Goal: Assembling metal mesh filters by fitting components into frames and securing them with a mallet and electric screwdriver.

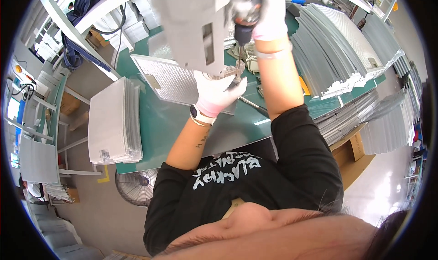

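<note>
A pale metal panel (185, 27) with a narrow slot is being held above the green table (157, 127), the frame cropping its top. The gloved left hand (216, 93) is gripping its lower corner, partly closed, the panel hiding some fingers. The gloved right hand (270, 18), blurred and cropped above, is wrapping tightly around a power driver (246, 20), whose bit is pointing down toward the left fingertips; whether its tip is touching a fastener, one cannot tell. Behind, a textured panel (169, 82) is lying partly covered. Stacked white panels (114, 123) are standing leftward, grey panels (324, 45) rightward. Below, the table edge is overlapping a fan (135, 187).
</note>
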`<state>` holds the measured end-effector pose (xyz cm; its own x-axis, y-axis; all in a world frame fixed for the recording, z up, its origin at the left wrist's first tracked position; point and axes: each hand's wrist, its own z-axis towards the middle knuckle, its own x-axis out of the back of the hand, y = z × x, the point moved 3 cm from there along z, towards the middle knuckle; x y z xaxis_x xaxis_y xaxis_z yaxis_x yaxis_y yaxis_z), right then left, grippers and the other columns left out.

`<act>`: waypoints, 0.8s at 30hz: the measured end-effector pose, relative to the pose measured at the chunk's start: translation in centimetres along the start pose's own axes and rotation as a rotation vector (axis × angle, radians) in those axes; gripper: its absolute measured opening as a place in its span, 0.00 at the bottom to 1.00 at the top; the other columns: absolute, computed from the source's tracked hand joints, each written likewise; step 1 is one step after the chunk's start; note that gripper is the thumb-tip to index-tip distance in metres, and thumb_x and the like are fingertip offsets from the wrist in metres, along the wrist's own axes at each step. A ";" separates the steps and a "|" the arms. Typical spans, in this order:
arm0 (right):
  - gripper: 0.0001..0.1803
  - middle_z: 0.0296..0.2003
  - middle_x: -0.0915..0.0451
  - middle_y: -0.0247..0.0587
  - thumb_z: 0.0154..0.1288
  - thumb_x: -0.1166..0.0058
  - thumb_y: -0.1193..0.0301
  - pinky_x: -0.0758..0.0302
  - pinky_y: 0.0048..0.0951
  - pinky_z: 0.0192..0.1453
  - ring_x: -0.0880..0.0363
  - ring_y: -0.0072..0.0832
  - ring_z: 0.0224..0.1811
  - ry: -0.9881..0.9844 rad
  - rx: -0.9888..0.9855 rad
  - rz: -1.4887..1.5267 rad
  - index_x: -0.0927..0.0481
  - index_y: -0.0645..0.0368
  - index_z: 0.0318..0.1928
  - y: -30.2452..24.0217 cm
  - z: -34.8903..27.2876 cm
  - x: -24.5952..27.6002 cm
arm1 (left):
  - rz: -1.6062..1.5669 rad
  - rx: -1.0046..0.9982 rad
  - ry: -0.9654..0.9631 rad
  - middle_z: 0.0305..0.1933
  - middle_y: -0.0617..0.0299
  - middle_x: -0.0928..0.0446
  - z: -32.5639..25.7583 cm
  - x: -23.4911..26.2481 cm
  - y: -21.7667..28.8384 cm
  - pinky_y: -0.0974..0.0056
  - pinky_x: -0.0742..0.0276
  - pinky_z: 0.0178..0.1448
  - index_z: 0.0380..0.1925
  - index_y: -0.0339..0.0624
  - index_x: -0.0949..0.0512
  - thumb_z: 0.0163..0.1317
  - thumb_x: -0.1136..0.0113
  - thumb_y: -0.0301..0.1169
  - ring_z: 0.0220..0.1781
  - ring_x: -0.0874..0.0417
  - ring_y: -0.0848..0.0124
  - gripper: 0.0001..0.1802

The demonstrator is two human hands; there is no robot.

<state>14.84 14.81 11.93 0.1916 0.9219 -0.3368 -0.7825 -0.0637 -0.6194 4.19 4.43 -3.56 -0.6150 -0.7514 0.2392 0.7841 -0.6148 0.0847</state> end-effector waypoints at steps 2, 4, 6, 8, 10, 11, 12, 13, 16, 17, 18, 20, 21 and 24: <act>0.09 0.24 0.25 0.35 0.67 0.43 0.65 0.27 0.23 0.22 0.25 0.24 0.21 0.397 0.241 -0.042 0.23 0.56 0.42 -2.7 1.2 -1.3 | 0.058 -0.013 -0.155 0.26 0.69 0.24 0.0 1.2 0.3 0.55 0.34 0.44 0.24 0.56 0.22 0.43 0.24 0.39 0.31 0.24 0.64 0.13; 0.06 0.25 0.23 0.36 0.69 0.44 0.68 0.21 0.25 0.25 0.22 0.27 0.24 0.536 0.418 -0.146 0.23 0.55 0.43 -5.7 1.5 -2.0 | 0.021 -0.025 -0.229 0.21 0.68 0.34 0.4 3.3 2.0 0.55 0.37 0.38 0.22 0.56 0.27 0.42 0.25 0.38 0.27 0.29 0.63 0.16; 0.05 0.26 0.23 0.37 0.69 0.44 0.68 0.21 0.25 0.24 0.22 0.26 0.24 0.545 0.415 -0.202 0.24 0.53 0.41 -7.0 1.3 -1.4 | 0.054 -0.015 -0.468 0.22 0.68 0.32 -0.6 6.8 4.0 0.55 0.38 0.37 0.21 0.55 0.27 0.42 0.25 0.39 0.26 0.29 0.63 0.16; 0.05 0.27 0.23 0.37 0.70 0.44 0.67 0.21 0.25 0.24 0.22 0.26 0.23 0.052 0.223 0.328 0.25 0.52 0.41 -6.5 1.6 -1.8 | 0.005 -0.062 -0.474 0.22 0.69 0.33 -4.3 10.7 5.0 0.54 0.39 0.35 0.18 0.53 0.28 0.38 0.23 0.42 0.24 0.29 0.63 0.19; 0.05 0.27 0.24 0.36 0.70 0.44 0.67 0.21 0.25 0.23 0.23 0.25 0.22 0.342 0.276 -0.091 0.26 0.51 0.41 -6.7 0.4 -2.0 | -0.071 -0.098 -0.625 0.21 0.69 0.34 -9.2 14.7 5.1 0.54 0.39 0.33 0.18 0.52 0.29 0.34 0.22 0.42 0.22 0.30 0.63 0.21; 0.06 0.27 0.24 0.36 0.70 0.44 0.67 0.21 0.26 0.23 0.24 0.24 0.22 0.303 0.276 -0.107 0.26 0.51 0.42 -6.8 0.2 -2.3 | -0.111 -0.090 -0.777 0.20 0.67 0.33 -12.1 16.5 4.9 0.51 0.35 0.32 0.18 0.51 0.27 0.38 0.24 0.43 0.21 0.27 0.63 0.19; 0.07 0.27 0.25 0.36 0.70 0.44 0.66 0.21 0.26 0.23 0.25 0.24 0.21 0.258 0.270 -0.114 0.27 0.51 0.43 -6.5 0.3 -2.4 | -0.222 -0.048 -1.116 0.20 0.65 0.31 -16.4 17.9 3.8 0.48 0.29 0.34 0.20 0.50 0.25 0.49 0.30 0.40 0.23 0.24 0.61 0.13; 0.07 0.27 0.25 0.36 0.70 0.44 0.66 0.21 0.26 0.23 0.25 0.24 0.21 0.259 0.264 -0.111 0.27 0.51 0.43 -6.2 0.2 -2.3 | -0.267 -0.052 -1.121 0.21 0.63 0.27 -18.7 18.6 4.2 0.50 0.24 0.35 0.22 0.49 0.21 0.55 0.38 0.34 0.25 0.20 0.59 0.06; 0.09 0.28 0.26 0.36 0.70 0.44 0.66 0.23 0.25 0.22 0.27 0.23 0.21 0.428 0.274 -0.161 0.27 0.52 0.45 -5.9 -0.2 -1.8 | -0.151 0.234 -1.370 0.30 0.58 0.19 -26.6 18.9 4.2 0.54 0.22 0.44 0.33 0.48 0.16 0.57 0.40 0.31 0.36 0.16 0.58 0.06; 0.10 0.28 0.26 0.36 0.70 0.43 0.65 0.24 0.25 0.22 0.28 0.23 0.21 0.377 0.255 -0.128 0.27 0.52 0.46 -5.6 -0.2 -1.9 | -0.148 0.237 -1.370 0.30 0.58 0.19 -26.8 18.6 3.8 0.54 0.22 0.44 0.33 0.48 0.16 0.57 0.40 0.31 0.36 0.16 0.58 0.06; 0.10 0.28 0.26 0.36 0.70 0.43 0.65 0.25 0.24 0.22 0.28 0.22 0.21 0.330 0.236 -0.098 0.27 0.52 0.47 -5.3 -0.3 -1.9 | -0.121 0.112 -1.567 0.36 0.56 0.19 -26.2 17.4 3.4 0.52 0.23 0.48 0.37 0.47 0.17 0.57 0.39 0.32 0.42 0.17 0.57 0.08; 0.11 0.28 0.27 0.36 0.70 0.43 0.64 0.26 0.23 0.22 0.28 0.23 0.21 0.305 0.226 -0.066 0.27 0.52 0.47 -5.4 -0.9 -1.9 | -0.092 0.025 -1.348 0.47 0.52 0.20 -20.1 15.4 2.3 0.48 0.24 0.55 0.45 0.46 0.19 0.55 0.36 0.33 0.50 0.19 0.53 0.16; 0.11 0.28 0.27 0.35 0.70 0.43 0.63 0.27 0.23 0.22 0.29 0.23 0.21 0.278 0.217 -0.032 0.27 0.52 0.47 -5.5 -1.3 -1.8 | -0.092 0.069 -0.938 0.52 0.50 0.22 -14.4 15.3 1.8 0.46 0.24 0.57 0.48 0.45 0.20 0.54 0.34 0.34 0.54 0.20 0.51 0.20; 0.11 0.28 0.28 0.35 0.70 0.44 0.63 0.28 0.23 0.22 0.29 0.23 0.21 -0.144 0.127 0.361 0.27 0.52 0.46 -3.4 -0.3 -0.2 | 0.669 0.197 -0.571 0.55 0.48 0.23 -9.1 12.9 -3.1 0.45 0.28 0.66 0.55 0.45 0.22 0.60 0.36 0.41 0.57 0.22 0.45 0.25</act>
<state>17.67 14.76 13.89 -0.1868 0.8936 -0.4081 -0.8531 -0.3536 -0.3838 -7.00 -5.53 -9.53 0.0689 -0.6712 0.7380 0.9957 -0.0002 -0.0931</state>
